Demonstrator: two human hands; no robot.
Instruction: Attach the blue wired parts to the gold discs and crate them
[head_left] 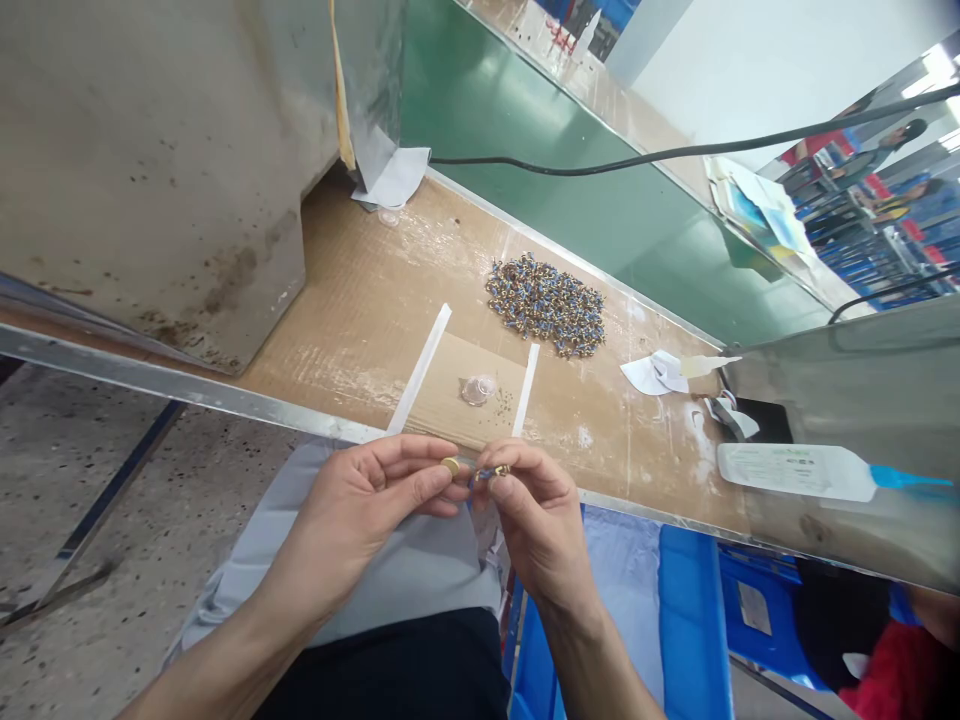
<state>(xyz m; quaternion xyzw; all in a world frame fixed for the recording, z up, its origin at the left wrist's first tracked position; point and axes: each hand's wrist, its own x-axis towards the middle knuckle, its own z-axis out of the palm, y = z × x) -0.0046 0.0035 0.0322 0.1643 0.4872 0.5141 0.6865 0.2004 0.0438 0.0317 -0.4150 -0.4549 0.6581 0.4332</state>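
Observation:
My left hand [375,500] pinches a small round yellow disc [450,466] between thumb and fingertip. Close beside it, my right hand [536,500] is closed on a small gold-and-blue metal piece [491,473]. Both hands meet in front of the bench edge, above my lap. Whether the disc and the metal piece touch is too small to tell. Just beyond the hands, a little clear dish [478,390] sits on a cardboard sheet [450,365], with tiny specks scattered to its right. Farther back lies a heap of similar gold-and-blue pieces [546,303].
A stained metal housing [150,180] stands at the left of the bench. To the right lie paper scraps [654,373], a white squeeze bottle [795,471] with a blue nozzle, and a black cable [585,168] overhead. A blue crate [694,620] is below the bench.

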